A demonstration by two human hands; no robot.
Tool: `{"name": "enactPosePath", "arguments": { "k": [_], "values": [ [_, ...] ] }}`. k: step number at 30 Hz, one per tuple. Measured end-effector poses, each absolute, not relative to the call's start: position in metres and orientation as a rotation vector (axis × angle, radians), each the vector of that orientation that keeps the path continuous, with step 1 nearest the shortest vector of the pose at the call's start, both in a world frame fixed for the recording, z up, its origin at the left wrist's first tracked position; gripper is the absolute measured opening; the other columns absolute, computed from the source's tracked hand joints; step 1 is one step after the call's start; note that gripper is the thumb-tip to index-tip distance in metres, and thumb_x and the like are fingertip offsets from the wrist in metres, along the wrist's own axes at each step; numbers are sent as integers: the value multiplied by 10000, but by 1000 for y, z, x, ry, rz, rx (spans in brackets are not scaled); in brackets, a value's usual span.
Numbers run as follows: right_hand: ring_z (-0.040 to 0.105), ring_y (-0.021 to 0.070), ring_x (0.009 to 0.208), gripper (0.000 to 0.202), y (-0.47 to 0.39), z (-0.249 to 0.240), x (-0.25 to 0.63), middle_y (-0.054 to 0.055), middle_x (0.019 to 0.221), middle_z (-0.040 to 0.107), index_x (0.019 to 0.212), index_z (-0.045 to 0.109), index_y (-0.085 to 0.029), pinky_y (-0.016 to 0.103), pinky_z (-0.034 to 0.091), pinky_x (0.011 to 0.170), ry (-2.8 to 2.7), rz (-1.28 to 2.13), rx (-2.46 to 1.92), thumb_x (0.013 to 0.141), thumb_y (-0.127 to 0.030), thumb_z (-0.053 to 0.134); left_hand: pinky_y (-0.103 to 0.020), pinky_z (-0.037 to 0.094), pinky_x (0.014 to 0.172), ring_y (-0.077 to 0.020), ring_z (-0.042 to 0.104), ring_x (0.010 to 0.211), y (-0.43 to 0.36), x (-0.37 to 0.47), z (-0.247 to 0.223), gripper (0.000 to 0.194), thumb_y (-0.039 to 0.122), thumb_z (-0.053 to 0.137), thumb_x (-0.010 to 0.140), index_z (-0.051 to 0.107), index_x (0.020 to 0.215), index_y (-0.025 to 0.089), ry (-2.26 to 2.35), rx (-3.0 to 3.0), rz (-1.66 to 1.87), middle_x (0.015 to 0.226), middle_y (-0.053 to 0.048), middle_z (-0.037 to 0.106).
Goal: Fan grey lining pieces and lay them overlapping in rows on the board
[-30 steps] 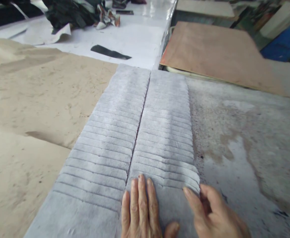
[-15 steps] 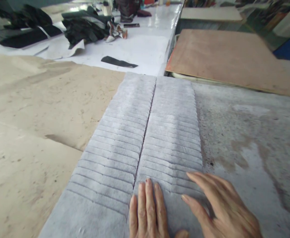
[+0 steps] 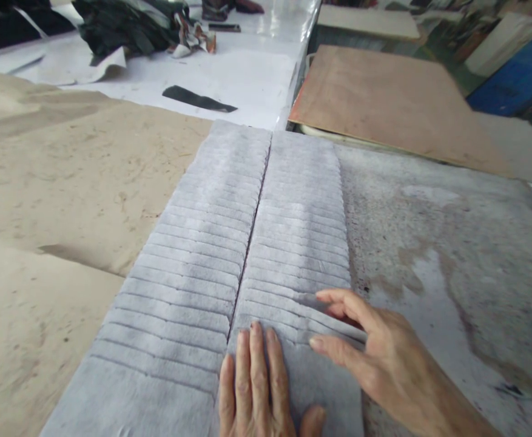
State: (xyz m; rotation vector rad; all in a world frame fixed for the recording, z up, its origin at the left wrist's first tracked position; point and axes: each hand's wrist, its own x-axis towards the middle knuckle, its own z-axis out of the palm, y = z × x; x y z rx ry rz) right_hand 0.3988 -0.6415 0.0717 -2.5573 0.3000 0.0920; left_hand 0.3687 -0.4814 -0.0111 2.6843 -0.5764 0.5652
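Two long rows of overlapping grey, felt-like pieces (image 3: 193, 267) lie side by side, a narrow dark gap between them. My left hand (image 3: 256, 388) lies flat, fingers stretched out, on the nearest piece of the right-hand row (image 3: 302, 237). At that row's right edge, my right hand (image 3: 370, 346) has its thumb on top and its fingers by the far side of some layers. Those layers are raised a little between thumb and fingers. How many pieces it grips is hidden.
Brown paper (image 3: 65, 200) covers the left side. A stained grey surface (image 3: 411, 243) lies at right, with a brown board (image 3: 384, 109) behind it. On the white table (image 3: 256, 73) are a dark strip (image 3: 197, 99) and a black heap (image 3: 124, 30).
My right hand has moved in to the row's edge and taken hold of some layers, lifting them slightly. My left hand stays flat on the row. The view has shifted slightly.
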Motion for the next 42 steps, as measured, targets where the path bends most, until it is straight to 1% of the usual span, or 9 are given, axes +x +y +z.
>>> {"name": "enactPosePath", "arguments": {
  "k": [3, 9, 13, 19, 28, 34, 37, 40, 42],
  "values": [
    [618, 189, 741, 132, -638, 73, 404, 8, 758, 662, 778, 603, -218, 309, 450, 682, 294, 242, -2587, 742, -335, 553, -411, 209, 1060, -293, 397, 1216, -481, 368, -11, 741, 590, 344, 793, 364, 1325, 74, -577, 2680, 561, 1338, -160, 425],
    [534, 131, 600, 244, -632, 64, 409, -20, 607, 561, 565, 507, -202, 254, 370, 592, 336, 311, -2658, 769, -334, 531, -405, 208, 1072, -271, 370, 1245, -482, 369, -17, 721, 606, 328, 804, 385, 1313, 99, -570, 2668, 635, 1343, -141, 425],
    [482, 97, 567, 299, -630, 62, 410, -37, 581, 511, 511, 443, -185, 224, 311, 538, 356, 335, -2656, 774, -299, 529, -394, 198, 1078, -264, 349, 1263, -484, 370, -21, 695, 609, 280, 820, 410, 1297, 119, -557, 2650, 707, 1356, -124, 412],
    [477, 93, 573, 278, -628, 62, 410, -40, 590, 506, 522, 451, -183, 222, 300, 546, 352, 332, -2664, 775, -265, 533, -418, 203, 1071, -266, 340, 1268, -487, 370, -19, 694, 614, 248, 832, 407, 1300, 126, -557, 2653, 766, 1373, -120, 388],
    [488, 86, 548, 275, -627, 66, 412, -45, 576, 510, 513, 468, -189, 206, 317, 520, 319, 292, -2730, 762, -253, 567, -471, 196, 1058, -301, 350, 1254, -486, 373, -10, 724, 630, 300, 810, 355, 1334, 134, -623, 2684, 574, 1342, -144, 424],
    [555, 133, 549, 248, -633, 55, 408, -34, 577, 554, 549, 502, -219, 241, 372, 497, 180, 153, -2819, 786, -292, 510, -475, 218, 1039, -312, 334, 1261, -485, 373, -7, 751, 640, 274, 804, 335, 1345, 123, -654, 2694, 547, 1350, -186, 396],
    [612, 170, 562, 184, -637, 52, 406, -19, 629, 641, 660, 564, -232, 276, 424, 499, 135, 11, -2843, 784, -343, 488, -478, 216, 1041, -313, 349, 1252, -486, 372, -1, 710, 625, 302, 806, 373, 1327, 148, -629, 2712, 480, 1356, -162, 398],
    [655, 193, 620, 270, -644, 58, 400, 18, 744, 699, 805, 613, -227, 291, 487, 533, 176, -92, -2755, 781, -456, 472, -483, 227, 1036, -321, 343, 1254, -488, 371, 7, 685, 617, 319, 805, 409, 1306, 158, -594, 2742, 405, 1377, -150, 373],
    [653, 184, 588, 305, -648, 65, 392, 8, 727, 699, 801, 621, -253, 269, 500, 508, 282, -73, -2666, 759, -521, 483, -482, 232, 1036, -323, 336, 1258, -488, 371, 12, 672, 602, 322, 812, 410, 1305, 155, -584, 2753, 360, 1392, -146, 349]
  ]
}}
